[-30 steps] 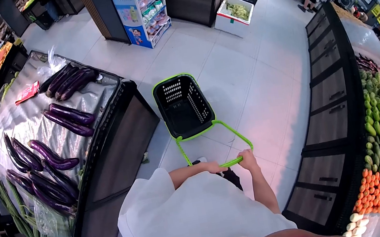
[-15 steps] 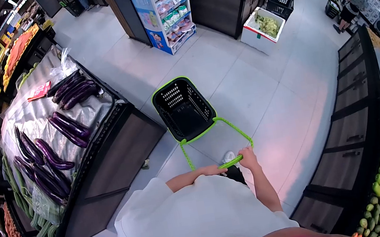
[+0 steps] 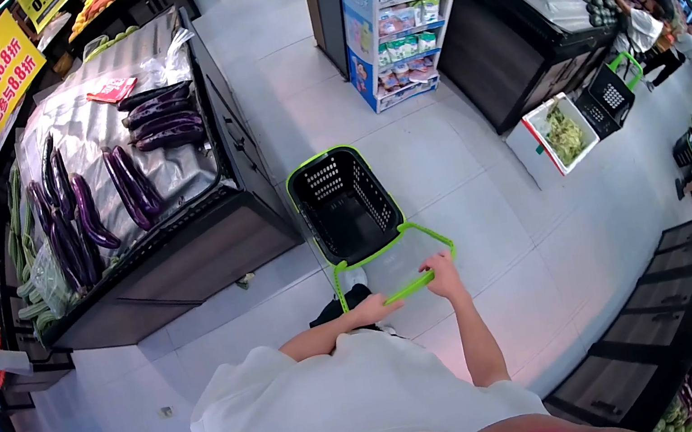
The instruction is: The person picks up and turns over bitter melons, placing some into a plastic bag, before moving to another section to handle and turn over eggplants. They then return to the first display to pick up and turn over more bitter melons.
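Note:
A black shopping basket point(image 3: 355, 214) with a bright green rim stands on the floor in front of me. Its long green pull handle point(image 3: 413, 286) reaches back toward my body. My left hand point(image 3: 370, 311) is closed around the left end of the grip bar, close to my white shirt. On the right end of the same bar, my right hand point(image 3: 442, 276) has its fingers wrapped round it. A dark trouser leg and part of a light shoe show beneath the handle.
To the left is a vegetable stand point(image 3: 178, 253) bearing several eggplants point(image 3: 164, 123). A blue-sided shelf point(image 3: 401, 24) of packaged goods stands ahead. Right of it are a white box of greens point(image 3: 565, 132) and another black basket point(image 3: 606, 99). Dark cabinets point(image 3: 654, 306) line the lower right.
My view has turned to the left, so the shelf and white box now sit farther right in the picture. Both hands stay on the handle of the basket, which remains ahead of me.

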Demonstrator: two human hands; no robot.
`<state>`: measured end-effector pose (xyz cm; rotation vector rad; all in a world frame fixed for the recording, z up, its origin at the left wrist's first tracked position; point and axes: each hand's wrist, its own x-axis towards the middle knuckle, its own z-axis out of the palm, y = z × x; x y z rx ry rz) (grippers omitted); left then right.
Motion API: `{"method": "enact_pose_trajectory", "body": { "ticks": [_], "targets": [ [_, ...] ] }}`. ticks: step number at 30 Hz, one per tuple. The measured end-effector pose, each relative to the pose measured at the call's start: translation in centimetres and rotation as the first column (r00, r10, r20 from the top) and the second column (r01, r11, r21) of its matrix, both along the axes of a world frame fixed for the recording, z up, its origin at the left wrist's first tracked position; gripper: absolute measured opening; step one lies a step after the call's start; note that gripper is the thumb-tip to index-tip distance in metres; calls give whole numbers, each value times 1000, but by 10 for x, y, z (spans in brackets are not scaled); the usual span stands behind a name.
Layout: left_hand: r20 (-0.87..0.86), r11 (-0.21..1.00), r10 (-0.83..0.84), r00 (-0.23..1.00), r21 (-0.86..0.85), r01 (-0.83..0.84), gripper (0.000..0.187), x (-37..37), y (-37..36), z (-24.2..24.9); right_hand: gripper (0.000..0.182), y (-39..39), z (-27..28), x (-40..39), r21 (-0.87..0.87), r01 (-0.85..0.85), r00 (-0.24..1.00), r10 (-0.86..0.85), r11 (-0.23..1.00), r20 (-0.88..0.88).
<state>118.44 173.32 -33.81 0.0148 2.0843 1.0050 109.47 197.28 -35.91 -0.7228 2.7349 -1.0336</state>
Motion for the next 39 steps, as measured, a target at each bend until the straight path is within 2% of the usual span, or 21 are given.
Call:
{"method": "enact_pose_trajectory", "body": {
  "ticks": [2,4,5,7,10,11,12,15,16,18,19,21,24,28,30,32,34,35,36,38,39],
  "targets": [
    [18,999,24,1000,48,-25,75,-24,7,-5,27,7,-10,-22,53,-8,999,7,999,33],
    [79,990,-120,990,90,113,76,-61,10,-26,25,13,-25,-48,111,1,998,-8,994,63],
    [90,989,-121,989,94,112,76,-75,5,-38,22,16,-34,-57,204,16,990,-44,979,133],
    [60,970,-244,968,37,242,79,-125,1,-59,19,11,-41,-100,316,19,980,-80,949,181],
    [144,980,-197,970,66,189,83,-181,-28,-40,13,-15,-45,-151,297,-43,997,21,954,78],
    [46,991,-103,994,87,99,86,-190,-39,-41,13,-28,-42,-175,307,-68,995,42,949,90],
    [42,993,-88,995,86,84,86,-205,-51,-41,14,-41,-41,-195,313,-92,992,61,945,108],
    [187,999,-50,981,16,48,86,-234,-84,-55,15,-78,-41,-234,338,-176,980,133,924,146],
    [195,999,-42,980,9,41,86,-239,-95,-67,15,-91,-46,-244,330,-184,978,141,926,152],
    [36,996,-33,999,-85,35,83,-260,-111,-84,17,-108,-63,-266,399,-184,978,127,898,166],
    [39,996,-25,999,-87,28,83,-279,-116,-75,18,-113,-69,-280,388,-217,975,178,896,135],
    [187,979,61,980,-203,-22,88,-309,-124,-67,19,-127,-76,-323,393,-270,962,227,879,154],
    [207,963,187,960,-230,-138,96,-366,-135,-81,18,-145,-74,-397,372,-354,935,313,858,169],
    [153,929,255,955,-311,-199,97,-446,-150,-23,16,-178,-40,-495,320,-423,903,364,848,230],
    [33,903,252,967,-367,-223,98,-471,-157,-27,22,-198,-33,-536,451,-480,877,401,753,264],
    [-5,885,296,955,-375,-276,99,-487,-166,-26,21,-214,-22,-567,469,-526,848,478,710,227],
    [64,904,285,957,-349,-246,101,-500,-171,-15,25,-227,-18,-590,524,-621,783,478,583,397],
    [93,899,295,951,-365,-243,88,-507,-172,-6,25,-233,-17,-603,530,-654,755,511,539,412],
    [90,891,333,939,-356,-282,88,-508,-174,-15,23,-234,-26,-608,509,-698,713,555,503,428],
    [96,914,312,945,-301,-271,70,-512,-187,-54,23,-241,-45,-625,496,-749,654,613,440,444],
    [93,909,335,938,-293,-296,70,-520,-197,-61,24,-248,-48,-631,489,-740,668,597,463,445]
  ]
}}
